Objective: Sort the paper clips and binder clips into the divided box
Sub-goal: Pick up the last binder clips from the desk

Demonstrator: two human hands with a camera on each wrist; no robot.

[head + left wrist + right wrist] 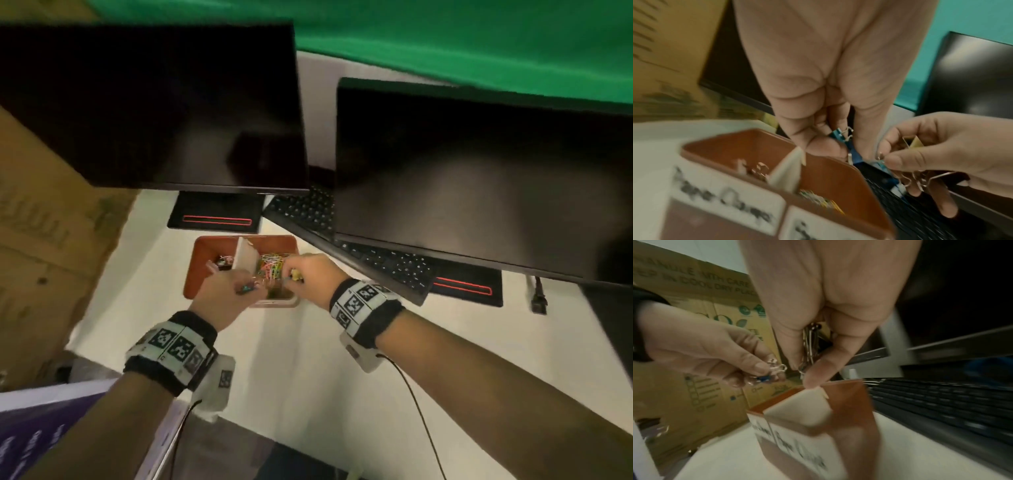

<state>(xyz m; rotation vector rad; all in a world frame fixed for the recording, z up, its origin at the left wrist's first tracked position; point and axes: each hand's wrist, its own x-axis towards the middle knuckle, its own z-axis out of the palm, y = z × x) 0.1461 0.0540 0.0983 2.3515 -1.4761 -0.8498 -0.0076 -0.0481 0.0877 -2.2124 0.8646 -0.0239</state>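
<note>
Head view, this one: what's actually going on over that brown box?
A person is sorting clips over a brown divided box on a white desk. The left hand pinches blue binder clips. The right hand grips a bunch of clips, one of them yellow. Coloured paper clips already fill the compartment right of the divider; a few clips lie in the left one.

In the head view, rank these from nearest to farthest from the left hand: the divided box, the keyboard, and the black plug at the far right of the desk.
Measured from the left hand:
1. Divided box: right under the fingers, just ahead of the hand.
2. Keyboard: to the right, beyond the box, partly under the right monitor.
3. Black plug: far right on the desk, past the keyboard.
</note>
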